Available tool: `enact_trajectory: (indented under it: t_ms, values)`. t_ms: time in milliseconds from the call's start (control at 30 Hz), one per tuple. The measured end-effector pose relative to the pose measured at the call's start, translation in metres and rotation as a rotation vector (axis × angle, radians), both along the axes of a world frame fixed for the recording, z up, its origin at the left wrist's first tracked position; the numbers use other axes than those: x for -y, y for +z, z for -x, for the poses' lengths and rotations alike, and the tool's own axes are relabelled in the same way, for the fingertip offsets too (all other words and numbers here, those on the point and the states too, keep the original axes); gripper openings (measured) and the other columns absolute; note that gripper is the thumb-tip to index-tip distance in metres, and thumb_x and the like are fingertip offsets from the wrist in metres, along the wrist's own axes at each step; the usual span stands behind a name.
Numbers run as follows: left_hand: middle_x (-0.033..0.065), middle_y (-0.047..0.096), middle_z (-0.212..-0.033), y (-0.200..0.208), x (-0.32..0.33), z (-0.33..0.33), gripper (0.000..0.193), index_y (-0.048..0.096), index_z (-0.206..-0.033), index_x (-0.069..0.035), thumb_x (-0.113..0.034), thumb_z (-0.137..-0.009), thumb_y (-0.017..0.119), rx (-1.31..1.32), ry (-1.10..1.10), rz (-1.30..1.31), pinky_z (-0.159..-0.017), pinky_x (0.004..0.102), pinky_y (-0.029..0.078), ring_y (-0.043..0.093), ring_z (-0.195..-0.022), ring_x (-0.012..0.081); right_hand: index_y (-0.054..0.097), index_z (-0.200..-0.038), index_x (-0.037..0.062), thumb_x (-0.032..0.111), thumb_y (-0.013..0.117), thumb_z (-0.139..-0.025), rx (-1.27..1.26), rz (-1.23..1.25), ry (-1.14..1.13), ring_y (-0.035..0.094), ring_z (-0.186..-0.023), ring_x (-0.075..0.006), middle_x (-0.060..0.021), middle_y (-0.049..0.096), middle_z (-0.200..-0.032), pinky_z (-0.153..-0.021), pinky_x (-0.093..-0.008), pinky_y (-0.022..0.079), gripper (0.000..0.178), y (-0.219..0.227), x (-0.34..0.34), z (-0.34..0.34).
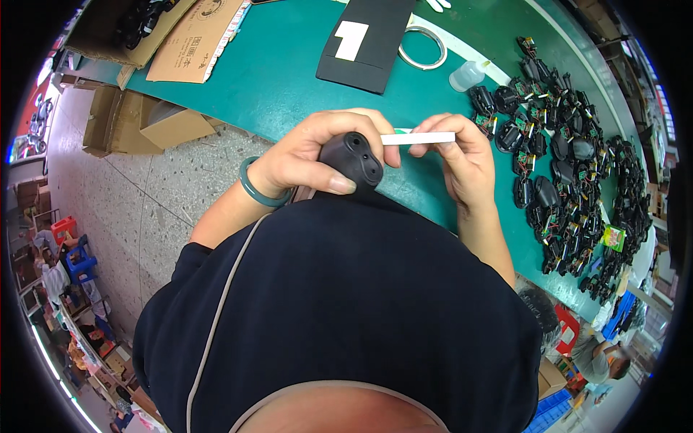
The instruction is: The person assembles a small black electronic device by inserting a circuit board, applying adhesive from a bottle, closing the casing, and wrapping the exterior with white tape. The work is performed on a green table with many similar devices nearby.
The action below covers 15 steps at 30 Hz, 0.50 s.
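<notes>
My left hand [307, 148] is closed around a black rounded plastic housing [351, 162], whose end face has several small round holes. A bracelet circles that wrist. In my right hand [468, 155] a flat white strip [426, 138] is pinched between thumb and fingers, and its left end meets the fingertips of my left hand. A bit of green shows behind the strip. Both hands are held close to my chest, over the near edge of the green table [274, 86]. The underside of the housing is hidden by my palm.
Many black assemblies with small circuit boards [559, 173] cover the table's right side. A clear bottle [467, 76], a tape roll [423, 48] and a black folder [357, 43] lie farther back. Brown cardboard [195, 40] is at the far left; an open carton [119, 119] stands beside the table.
</notes>
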<state>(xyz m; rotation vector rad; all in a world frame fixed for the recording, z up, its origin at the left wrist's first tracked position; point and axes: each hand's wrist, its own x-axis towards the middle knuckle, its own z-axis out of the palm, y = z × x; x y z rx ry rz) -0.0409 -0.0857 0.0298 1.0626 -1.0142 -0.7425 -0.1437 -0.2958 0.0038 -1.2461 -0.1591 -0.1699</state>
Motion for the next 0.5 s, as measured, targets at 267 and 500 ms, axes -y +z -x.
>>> enact_trajectory:
  t_ms: [267,500]
  values:
    - [0.0107,0.061,-0.095,0.003,-0.002,-0.001,0.036,0.063,-0.091,-0.002,-0.025,-0.064,0.07,0.004,-0.05,-0.074,-0.08,0.0313,0.046,0.059,-0.089,0.0206,0.064,-0.103,0.0021,-0.001,0.074,-0.073,0.234,0.82,-0.385,0.06,-0.078,-0.0117,-0.0104,0.063,-0.101,-0.063,-0.0224,0.05,0.031,0.02,-0.007,0.002]
    - [0.0164,0.059,-0.091,-0.006,0.004,0.001,0.044,0.063,-0.086,-0.001,-0.039,-0.065,0.069,-0.071,0.006,0.074,-0.082,0.0404,0.049,0.061,-0.091,0.0298,0.06,-0.096,-0.0015,0.002,0.063,-0.088,-0.022,0.035,-0.214,0.061,-0.074,-0.0111,-0.008,0.064,-0.093,-0.068,-0.0234,0.05,0.009,0.002,-0.011,0.006]
